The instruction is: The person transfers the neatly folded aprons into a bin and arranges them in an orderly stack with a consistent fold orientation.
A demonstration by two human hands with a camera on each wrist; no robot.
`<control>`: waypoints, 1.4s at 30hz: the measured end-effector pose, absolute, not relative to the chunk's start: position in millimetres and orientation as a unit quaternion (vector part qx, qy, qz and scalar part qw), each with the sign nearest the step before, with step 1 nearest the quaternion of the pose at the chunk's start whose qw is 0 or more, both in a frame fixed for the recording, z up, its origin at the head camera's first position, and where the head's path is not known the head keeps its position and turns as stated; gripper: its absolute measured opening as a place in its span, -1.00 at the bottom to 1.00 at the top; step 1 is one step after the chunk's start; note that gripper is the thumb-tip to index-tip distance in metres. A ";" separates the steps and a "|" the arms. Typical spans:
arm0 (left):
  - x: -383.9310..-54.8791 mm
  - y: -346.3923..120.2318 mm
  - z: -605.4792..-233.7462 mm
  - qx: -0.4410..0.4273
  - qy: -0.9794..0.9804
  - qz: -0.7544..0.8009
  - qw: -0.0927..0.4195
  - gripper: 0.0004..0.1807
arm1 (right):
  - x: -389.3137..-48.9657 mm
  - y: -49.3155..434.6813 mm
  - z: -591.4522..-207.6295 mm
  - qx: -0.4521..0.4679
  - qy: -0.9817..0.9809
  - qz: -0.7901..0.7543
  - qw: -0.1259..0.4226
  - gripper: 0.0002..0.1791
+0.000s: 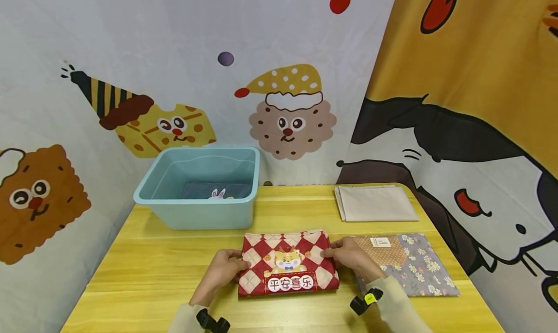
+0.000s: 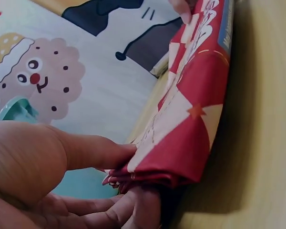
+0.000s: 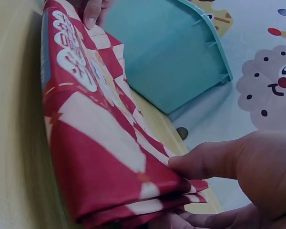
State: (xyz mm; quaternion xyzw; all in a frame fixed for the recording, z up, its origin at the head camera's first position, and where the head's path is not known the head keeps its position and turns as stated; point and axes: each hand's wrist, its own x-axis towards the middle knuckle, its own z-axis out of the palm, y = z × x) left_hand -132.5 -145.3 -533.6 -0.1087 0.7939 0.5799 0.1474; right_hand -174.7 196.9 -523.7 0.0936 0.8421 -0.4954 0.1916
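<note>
"Two sets of fingers point(image 2: 145, 205): how do they stand?"

"Nearly closed, pinching a folded cloth with red and cream diamonds point(image 1: 285, 248). The left hand point(image 1: 223, 271) has its left edge, thumb on top and other fingers beneath; the right hand point(image 1: 352, 256) grips the right edge likewise."

"Where is that cloth?"

"Between the hands, over the near middle of the yellow wood-grain desk point(image 1: 174, 260), its cartoon animal and row of white discs facing up. Whether its whole underside touches, I cannot tell."

"And around it?"

"Just to the right, partly hidden by the right hand, lies a grey daisy-printed folded cloth point(image 1: 420, 265) with a brown dotted patch. Farther back is a plain beige folded cloth point(image 1: 377, 203). Back left stands a light-blue rectangular plastic tub point(image 1: 205, 216), holding a dark blue-grey cloth point(image 1: 196, 191) with a white rabbit."

"Behind that?"

"A white fabric backdrop point(image 1: 174, 32) printed with cartoon faces."
</note>
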 end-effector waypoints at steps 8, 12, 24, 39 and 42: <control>-132.4 -147.5 -538.9 -0.095 0.742 0.642 0.169 -0.47 | -177.2 207.8 -528.2 0.046 0.807 -0.541 0.232 -0.65; -131.9 -148.6 -539.9 -0.077 0.720 0.666 0.180 -0.50 | -176.6 213.8 -527.9 0.022 0.769 -0.585 0.258 -0.56; -129.9 -158.7 -539.4 -0.050 0.648 0.730 0.211 -0.41 | -178.9 226.5 -531.7 -0.036 0.683 -0.651 0.329 -0.32; -122.3 -169.5 -525.6 -0.037 0.581 0.787 0.206 -0.33 | -175.9 224.7 -522.2 -0.087 0.579 -0.723 0.367 -0.12; -120.8 -170.7 -520.5 -0.049 0.592 0.780 0.197 -0.38 | -175.5 221.5 -519.1 -0.089 0.574 -0.730 0.360 -0.15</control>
